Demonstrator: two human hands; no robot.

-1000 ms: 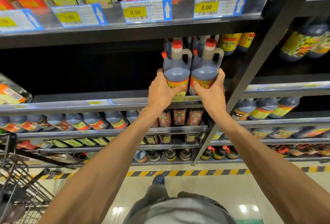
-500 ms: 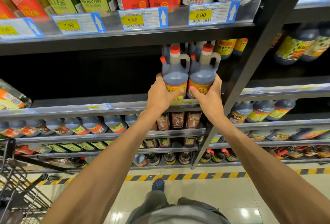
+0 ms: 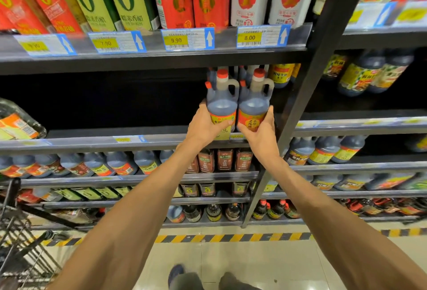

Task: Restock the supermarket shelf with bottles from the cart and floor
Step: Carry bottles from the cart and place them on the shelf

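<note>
So both jugs barely moved: left hand (image 3: 203, 125) gripped one jug (image 3: 222, 107), right hand (image 3: 261, 132) the other (image 3: 254, 107), still settling them on the shelf (image 3: 92, 143).

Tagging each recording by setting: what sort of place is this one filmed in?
A supermarket aisle, most likely the vinegar and sauce section. Tiered shelves carry rows of bottles behind price tags with barcodes, a wire cart stands at the lower left, and the left hand and right hand each hold a dark handled bottle at the shelf.
</note>
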